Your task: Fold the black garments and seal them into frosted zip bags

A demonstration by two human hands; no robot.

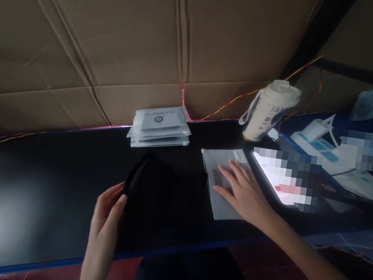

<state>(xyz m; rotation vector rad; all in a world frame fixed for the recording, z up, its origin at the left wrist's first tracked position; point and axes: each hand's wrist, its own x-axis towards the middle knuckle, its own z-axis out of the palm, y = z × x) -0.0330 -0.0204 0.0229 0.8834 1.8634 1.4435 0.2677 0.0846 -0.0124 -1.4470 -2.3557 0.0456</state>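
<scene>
Our right hand (pixel 243 193) flat, fingers spread, pressing a grey pouch (pixel 224 183) on the dark worktop (pixel 41 193), our left hand (pixel 107 214) pinched on the edge of a black cloth (pixel 159 201) — just left of the pouch, stack of pouches (pixel 160 127) behind, cup (pixel 269 111) beyond.

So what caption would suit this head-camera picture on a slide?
Left hand holds a black item; right hand lies flat on a grey pouch, on a dark table.
</scene>
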